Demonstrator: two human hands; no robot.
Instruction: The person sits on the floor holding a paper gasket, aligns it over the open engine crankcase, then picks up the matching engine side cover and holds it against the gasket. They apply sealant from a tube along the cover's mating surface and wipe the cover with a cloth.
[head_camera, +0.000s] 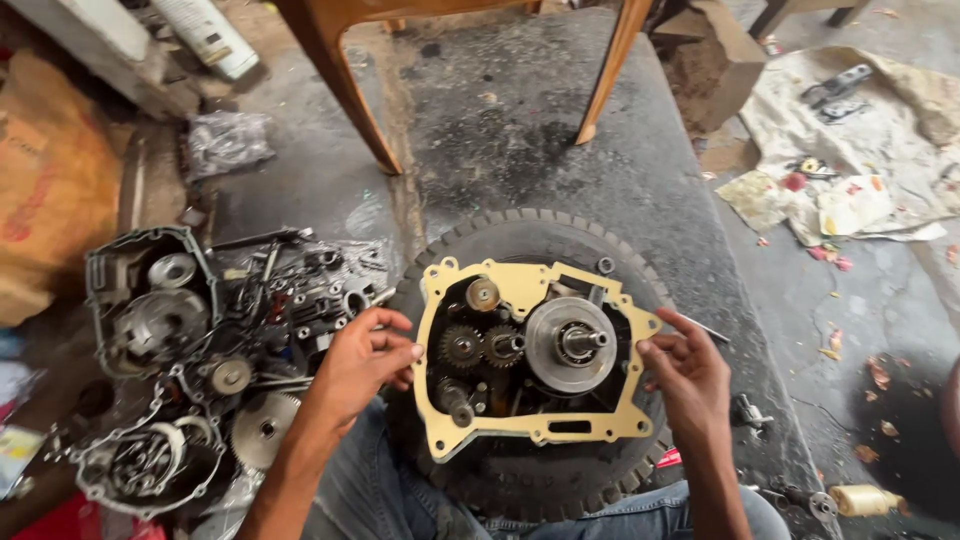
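We have the engine case (530, 360) resting on an old tyre (520, 232) on the stained floor (520, 110). A pale yellow gasket (480, 283) lies around the case's rim, framing the clutch drum (570, 343) and the small gears (478, 347). Our left hand (365, 360) pinches the gasket's left edge with curled fingers; our right hand (685, 375) holds its right edge the same way, both closed lightly on it. To seat it well, we judge it best to keep it flat and line its holes up evenly. Loose covers and parts (190, 360) lie to the left.
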